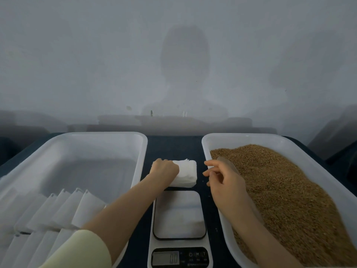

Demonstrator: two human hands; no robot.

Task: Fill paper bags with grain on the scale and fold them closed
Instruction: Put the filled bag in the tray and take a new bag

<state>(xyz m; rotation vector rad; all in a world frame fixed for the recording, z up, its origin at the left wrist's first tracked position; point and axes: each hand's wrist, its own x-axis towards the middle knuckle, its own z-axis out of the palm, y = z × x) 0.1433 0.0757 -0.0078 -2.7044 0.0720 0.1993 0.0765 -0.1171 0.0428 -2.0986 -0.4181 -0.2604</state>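
A stack of flat white paper bags (186, 174) lies on the dark table just behind the scale (179, 214). My left hand (164, 169) lies over the stack's left end, fingers curled round it. The scale's white plate is bare. My right hand (222, 176) hovers at the left rim of the grain tray (207, 149), fingers loosely bent and holding nothing. Brown grain (280, 186) fills that tray. A pale scoop-like shape (222, 158) pokes out of the grain just behind my right hand.
A large white tray (92, 138) on the left holds rows of filled, folded white bags (63, 209) at its near end. A grey wall stands close behind the table. The dark table strip (173, 146) runs between the two trays.
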